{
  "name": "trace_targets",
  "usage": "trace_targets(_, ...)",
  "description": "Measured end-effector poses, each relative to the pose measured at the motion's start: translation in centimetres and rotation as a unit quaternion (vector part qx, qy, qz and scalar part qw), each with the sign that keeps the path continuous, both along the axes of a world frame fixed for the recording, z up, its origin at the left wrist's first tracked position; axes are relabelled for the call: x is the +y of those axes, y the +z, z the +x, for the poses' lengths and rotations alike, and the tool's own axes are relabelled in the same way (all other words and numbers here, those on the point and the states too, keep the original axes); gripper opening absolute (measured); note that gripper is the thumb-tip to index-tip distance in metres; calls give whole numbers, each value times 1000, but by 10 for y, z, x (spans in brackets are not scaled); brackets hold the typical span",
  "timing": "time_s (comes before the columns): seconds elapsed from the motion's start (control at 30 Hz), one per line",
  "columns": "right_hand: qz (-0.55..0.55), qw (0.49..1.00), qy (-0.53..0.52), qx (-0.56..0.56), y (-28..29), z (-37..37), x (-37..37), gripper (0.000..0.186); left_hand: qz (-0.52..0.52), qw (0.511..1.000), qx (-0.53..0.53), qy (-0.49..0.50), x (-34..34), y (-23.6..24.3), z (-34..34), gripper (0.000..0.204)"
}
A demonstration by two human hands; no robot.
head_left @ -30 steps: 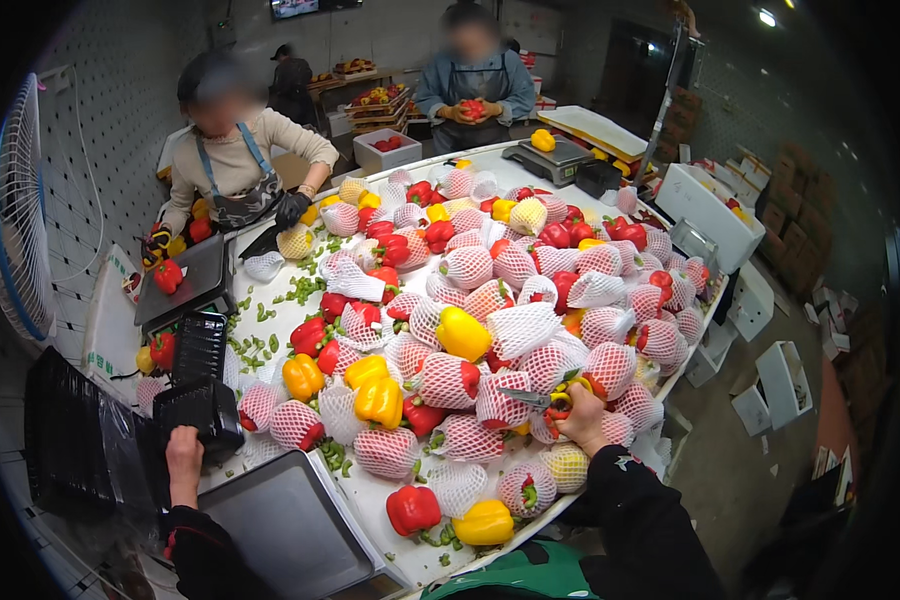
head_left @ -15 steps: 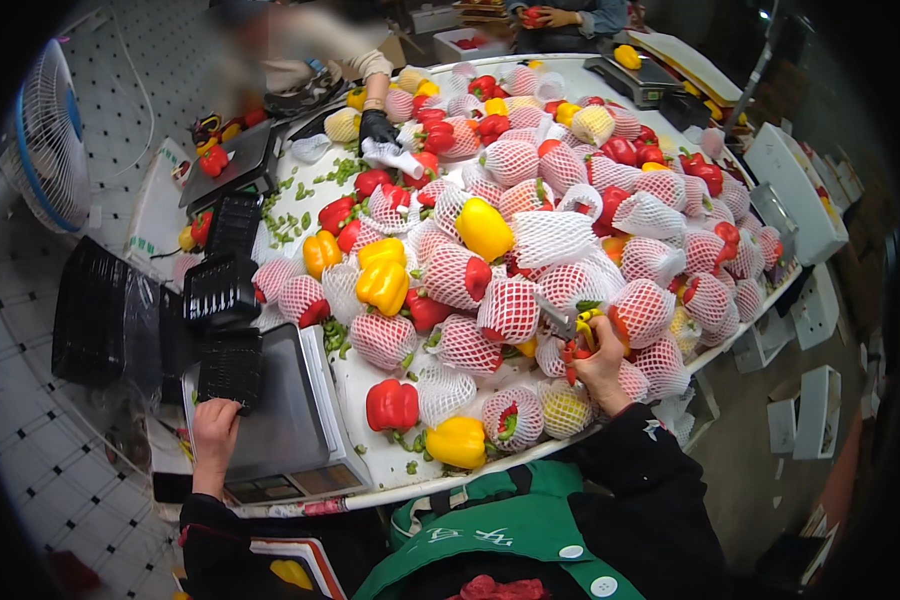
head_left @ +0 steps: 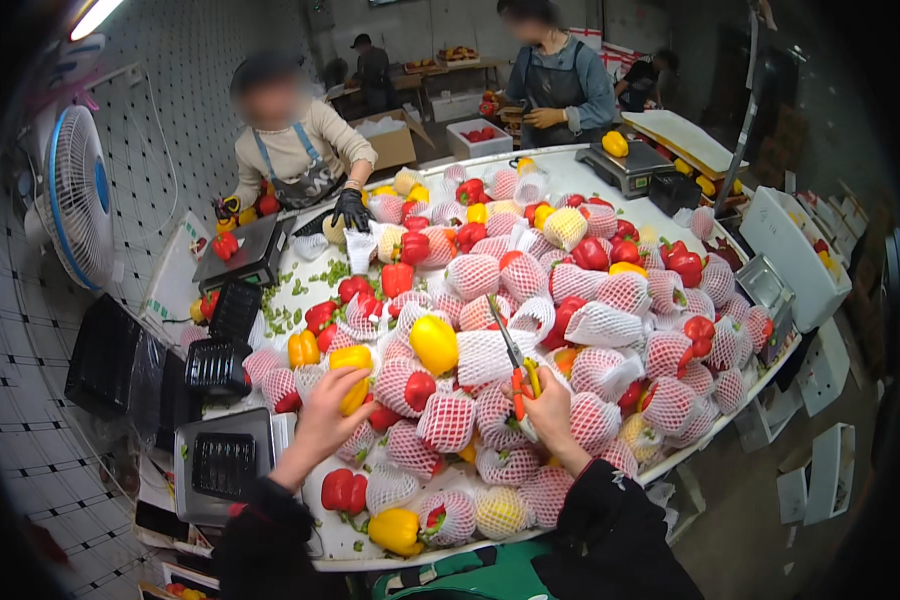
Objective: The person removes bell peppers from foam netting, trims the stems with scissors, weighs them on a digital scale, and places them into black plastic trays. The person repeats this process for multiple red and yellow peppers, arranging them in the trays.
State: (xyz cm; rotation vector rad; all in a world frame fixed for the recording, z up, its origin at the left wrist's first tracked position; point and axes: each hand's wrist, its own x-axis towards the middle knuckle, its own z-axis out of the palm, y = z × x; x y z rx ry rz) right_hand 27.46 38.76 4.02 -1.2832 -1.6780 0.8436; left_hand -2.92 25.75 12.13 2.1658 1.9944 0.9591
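My left hand reaches over the heap with its fingers and thumb around a yellow bell pepper. Another yellow pepper lies just behind its fingers. In my right hand are scissors with orange and yellow handles, their blades pointing away from me. Around both hands lie red peppers in white foam nets and several bare peppers. A large yellow pepper rests between the hands, farther back. Near the front edge are a bare red pepper and a yellow one.
A black tray lies on the scale at my left; stacked black trays and a fan stand beyond. Across the white table, a co-worker's black-gloved hand is by a foam net. Green stem scraps lie scattered.
My left hand has left the black tray, now on the scale, and moved right to the yellow pepper. The scissors have swung to point away from me. The view has tilted up.
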Motion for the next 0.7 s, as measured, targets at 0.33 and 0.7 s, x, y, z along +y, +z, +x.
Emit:
trace_targets(0.33,-2,992,2,123,-17,-1,0,39,-129,980,140,63,158,-61,67,85)
trace_targets(0.7,146,984,-27,103,-13,-6,-6,37,84,969,-184,145,52,-4,73,86)
